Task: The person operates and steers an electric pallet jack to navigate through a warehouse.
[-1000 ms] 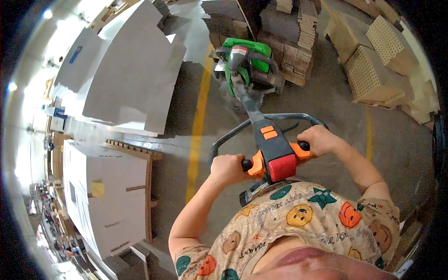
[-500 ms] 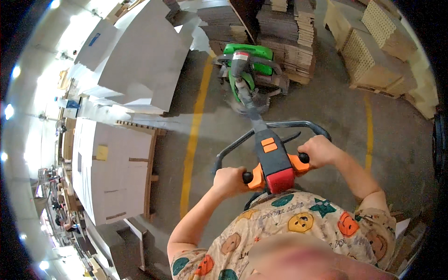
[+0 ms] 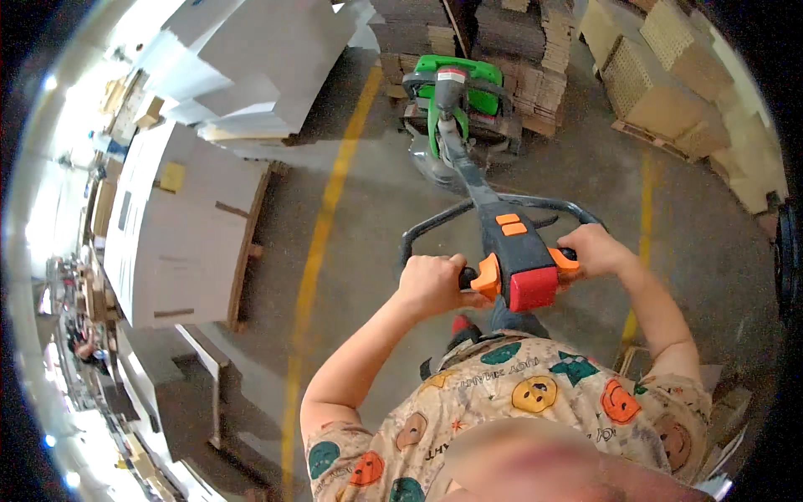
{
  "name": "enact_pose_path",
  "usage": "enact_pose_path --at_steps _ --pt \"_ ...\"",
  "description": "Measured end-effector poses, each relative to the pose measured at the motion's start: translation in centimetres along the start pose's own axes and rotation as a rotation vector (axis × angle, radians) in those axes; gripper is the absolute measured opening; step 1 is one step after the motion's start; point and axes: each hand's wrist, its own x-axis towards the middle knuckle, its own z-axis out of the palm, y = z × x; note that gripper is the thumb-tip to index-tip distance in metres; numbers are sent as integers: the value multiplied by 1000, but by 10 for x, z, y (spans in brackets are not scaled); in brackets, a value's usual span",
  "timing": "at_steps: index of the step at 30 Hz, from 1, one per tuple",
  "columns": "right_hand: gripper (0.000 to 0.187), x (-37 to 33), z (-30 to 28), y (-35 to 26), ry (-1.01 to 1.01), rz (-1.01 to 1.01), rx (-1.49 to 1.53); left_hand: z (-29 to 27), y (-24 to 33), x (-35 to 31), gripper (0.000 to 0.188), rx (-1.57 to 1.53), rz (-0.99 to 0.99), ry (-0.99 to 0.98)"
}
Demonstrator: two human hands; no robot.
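Pallet truck (image 3: pixel 456 109) dead ahead, cardboard stacks (image 3: pixel 519 42) just beyond it, handle (image 3: pixel 506 247) between left hand (image 3: pixel 431 283) and right hand (image 3: pixel 594 248). Pallet (image 3: pixel 243 272) off left past a floor line (image 3: pixel 324 222), crates (image 3: pixel 648 92) off right.

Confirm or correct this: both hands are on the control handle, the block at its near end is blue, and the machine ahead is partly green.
The head view shows the block is red, not blue. The rest holds: left hand and right hand are on the control handle, and the machine ahead is partly green.

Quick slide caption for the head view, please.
Left hand and right hand grip the control handle of a green pallet truck, stacked cardboard beyond, yellow floor lines either side.
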Motion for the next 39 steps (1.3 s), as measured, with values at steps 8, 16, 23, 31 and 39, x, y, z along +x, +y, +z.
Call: enact_pose_path --at_steps 8,16,23,31,39 --pt "28 7 17 3 16 15 4 26 6 6 70 -16 -111 -50" --pt "25 -11 20 -6 74 -58 -66 29 13 -10 57 -24 -189 -42" --pt "56 -34 25 -34 28 -55 -16 50 16 -43 54 48 -137 216" --pt "58 -48 44 -53 63 -24 -59 58 20 -64 37 132 -182 220" --pt "57 -35 37 -83 153 40 27 149 52 -152 57 29 -405 1006"
